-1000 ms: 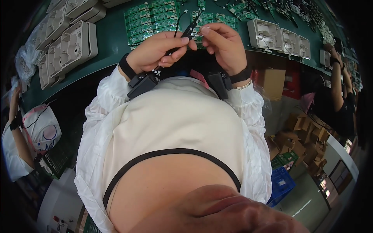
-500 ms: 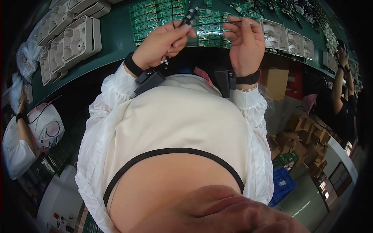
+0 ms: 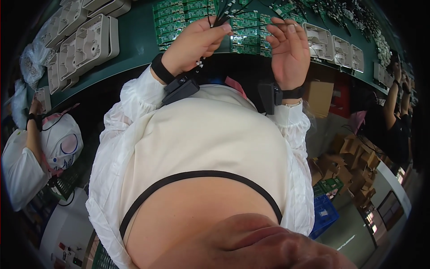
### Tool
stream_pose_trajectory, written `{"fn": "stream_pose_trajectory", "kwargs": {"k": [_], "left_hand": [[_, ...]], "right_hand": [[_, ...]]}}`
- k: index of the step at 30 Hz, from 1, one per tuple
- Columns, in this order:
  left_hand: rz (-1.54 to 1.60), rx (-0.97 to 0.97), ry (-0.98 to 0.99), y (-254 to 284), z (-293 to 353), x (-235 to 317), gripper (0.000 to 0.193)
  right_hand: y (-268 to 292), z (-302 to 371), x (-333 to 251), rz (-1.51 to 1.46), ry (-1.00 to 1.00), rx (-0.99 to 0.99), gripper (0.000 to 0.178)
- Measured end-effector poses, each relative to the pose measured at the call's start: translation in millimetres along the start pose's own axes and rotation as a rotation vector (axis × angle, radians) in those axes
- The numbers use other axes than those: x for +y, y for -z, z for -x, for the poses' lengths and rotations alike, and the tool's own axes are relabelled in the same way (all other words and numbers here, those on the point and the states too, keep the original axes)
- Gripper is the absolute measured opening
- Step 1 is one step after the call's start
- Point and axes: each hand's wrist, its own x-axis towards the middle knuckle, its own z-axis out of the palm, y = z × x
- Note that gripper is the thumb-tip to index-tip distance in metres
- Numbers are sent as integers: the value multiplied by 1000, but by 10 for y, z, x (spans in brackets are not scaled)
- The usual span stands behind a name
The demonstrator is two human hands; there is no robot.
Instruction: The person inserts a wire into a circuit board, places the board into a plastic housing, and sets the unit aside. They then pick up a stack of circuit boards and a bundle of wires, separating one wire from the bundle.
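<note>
My left hand (image 3: 195,45) is closed round a bundle of thin black cables (image 3: 221,19) with small white connectors. The cables fan out above its thumb, and a few white ends hang below its fist. Level with it on the right, my right hand (image 3: 290,54) pinches a thin black cable (image 3: 281,24) between thumb and fingertips, its other fingers loosely curled. Both hands are raised at the near edge of the green bench, in front of rows of green circuit boards (image 3: 244,38).
Pale plastic housings (image 3: 87,45) are stacked at the left, and more housings (image 3: 318,40) stand right of my right hand. A pile of black cables (image 3: 333,15) lies at the far right. Co-workers sit on either side. Cardboard boxes (image 3: 354,157) and a blue crate (image 3: 324,215) are on the floor.
Both hands have shifted slightly to the right. The cable bundle in my left hand now spreads upward more openly. The co-worker's arm at the left has moved a little.
</note>
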Motion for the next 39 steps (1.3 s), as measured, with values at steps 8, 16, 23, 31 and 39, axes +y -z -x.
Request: {"fn": "stream_pose_trajectory", "kwargs": {"k": [8,16,23,31,39], "left_hand": [[-72,29,-126,-211,-212,-189,19],[183,-450,-116,116,-794,-629,26],[505,-148,141,-94,-463,-302,37],[356,-70,106,-130,-398,-266,26],[303,-15,58,-122,-458,-368,35]], "right_hand": [[105,134,240,213,-214,-165,20],[180,-25,-53,793,145,-70,11],[322,-711,-218,1439,107,-262,18],[342,-962,-32,1720,397,-419,9],[261,-1138,-32,1887,341,-596,9]]}}
